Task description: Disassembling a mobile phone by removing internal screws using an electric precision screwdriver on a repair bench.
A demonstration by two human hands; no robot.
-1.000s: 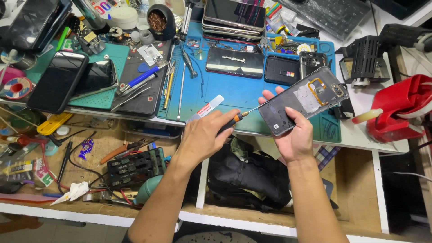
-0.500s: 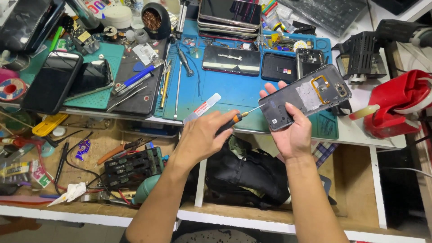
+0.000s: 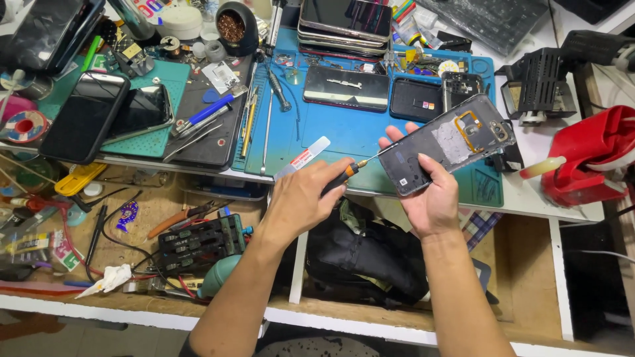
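Note:
My right hand (image 3: 431, 198) grips an opened dark phone (image 3: 450, 140) by its lower end and tilts it above the blue mat's front edge. The phone's back cover is off, so a grey inner frame and an orange-ringed part show. My left hand (image 3: 299, 201) is closed on a small screwdriver (image 3: 342, 176) with an orange and black handle. Its thin tip touches the phone's lower left corner. A flat white plastic strip (image 3: 305, 157) with a red label sticks out past the left hand's knuckles; whether the hand holds it is unclear.
A blue work mat (image 3: 344, 135) carries phone parts, tweezers and a stack of phones (image 3: 344, 23). At the left, two black phones (image 3: 86, 116) lie by a green mat (image 3: 159, 142). A red object (image 3: 592, 158) stands at the right. Below are a black bag (image 3: 360, 254) and a cluttered shelf (image 3: 198, 241).
Both hands keep their grips and stay nearly still. The screwdriver tip remains at the phone's corner; the view has shifted only slightly.

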